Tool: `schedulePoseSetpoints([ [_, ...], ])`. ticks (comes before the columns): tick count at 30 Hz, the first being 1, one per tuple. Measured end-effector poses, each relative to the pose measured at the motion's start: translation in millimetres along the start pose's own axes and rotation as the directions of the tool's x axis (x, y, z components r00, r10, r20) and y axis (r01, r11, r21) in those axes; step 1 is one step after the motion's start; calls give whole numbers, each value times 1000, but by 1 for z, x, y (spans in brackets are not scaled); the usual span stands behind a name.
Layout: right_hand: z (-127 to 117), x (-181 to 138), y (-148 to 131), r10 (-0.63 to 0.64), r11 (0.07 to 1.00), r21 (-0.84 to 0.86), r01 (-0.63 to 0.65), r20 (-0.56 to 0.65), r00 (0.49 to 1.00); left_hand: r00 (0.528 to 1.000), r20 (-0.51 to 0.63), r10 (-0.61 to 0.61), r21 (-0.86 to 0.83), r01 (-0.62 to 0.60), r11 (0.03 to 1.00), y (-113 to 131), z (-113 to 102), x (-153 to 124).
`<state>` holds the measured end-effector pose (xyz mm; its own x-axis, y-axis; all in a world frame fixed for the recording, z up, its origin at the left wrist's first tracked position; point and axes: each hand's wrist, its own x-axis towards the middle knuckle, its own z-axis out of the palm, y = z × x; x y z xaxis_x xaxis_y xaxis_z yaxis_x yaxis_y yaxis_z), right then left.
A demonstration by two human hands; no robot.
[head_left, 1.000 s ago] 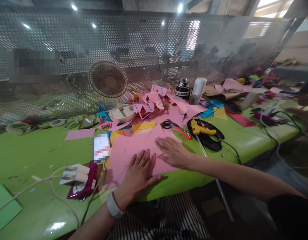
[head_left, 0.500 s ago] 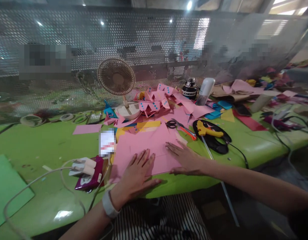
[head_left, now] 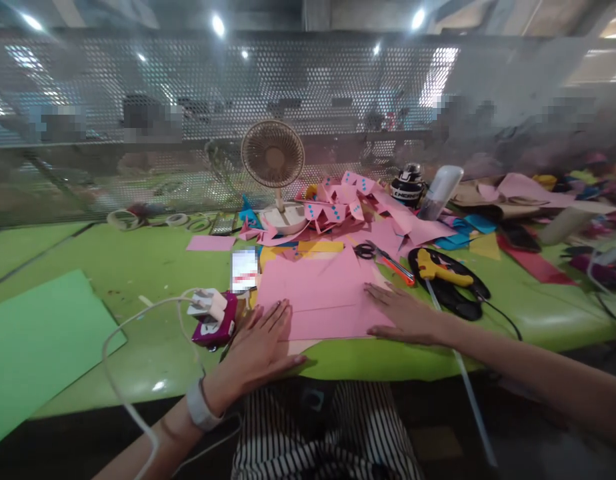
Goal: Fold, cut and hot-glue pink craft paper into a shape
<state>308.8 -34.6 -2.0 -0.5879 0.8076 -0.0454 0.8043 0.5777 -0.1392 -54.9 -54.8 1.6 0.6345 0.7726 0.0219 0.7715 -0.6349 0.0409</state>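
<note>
Moved farther apart, my left hand (head_left: 258,343) and right hand (head_left: 408,317) lie flat, empty, on the pink sheet (head_left: 321,287) near the table's (head_left: 341,363) front edge; smoothing, I judge, with even pressure called for next.

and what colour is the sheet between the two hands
The sheet is pink, best seen in the head view.
</note>
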Motion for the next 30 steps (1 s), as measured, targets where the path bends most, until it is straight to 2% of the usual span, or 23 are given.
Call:
schedulePoseSetpoints([
  [4,-26,28,-15,7,999,50,-3,-73,997,999,-49,2,-29,-4,1000,0,4,-4],
  [6,-37,53,-30,85,987,145,-70,-102,991,998,-59,1,-41,-3,999,1,5,-4],
  [7,-40,67,-38,150,960,247,-132,-56,987,998,-56,-3,-44,0,999,1,5,-4],
  [9,-41,95,-52,168,821,508,-259,218,961,999,-39,-8,-42,7,999,2,4,-4],
  [10,-40,108,-58,137,737,583,-341,365,921,999,-31,-11,-39,10,999,2,4,-4],
  [11,-39,118,-62,113,677,615,-403,455,884,1000,-27,-15,-36,14,999,2,4,-5],
  [14,-32,135,-66,76,636,621,-459,542,837,999,-42,-6,-30,5,1000,1,5,-5],
  [19,-24,127,-51,72,613,631,-475,553,830,998,-56,16,-38,-18,999,-2,7,-6],
  [25,-23,95,-9,128,604,613,-509,556,821,997,-79,26,-26,-28,999,-7,11,-5],
  [30,-30,59,28,235,612,528,-589,590,772,999,-44,11,-13,-11,1000,-6,8,-2],
])
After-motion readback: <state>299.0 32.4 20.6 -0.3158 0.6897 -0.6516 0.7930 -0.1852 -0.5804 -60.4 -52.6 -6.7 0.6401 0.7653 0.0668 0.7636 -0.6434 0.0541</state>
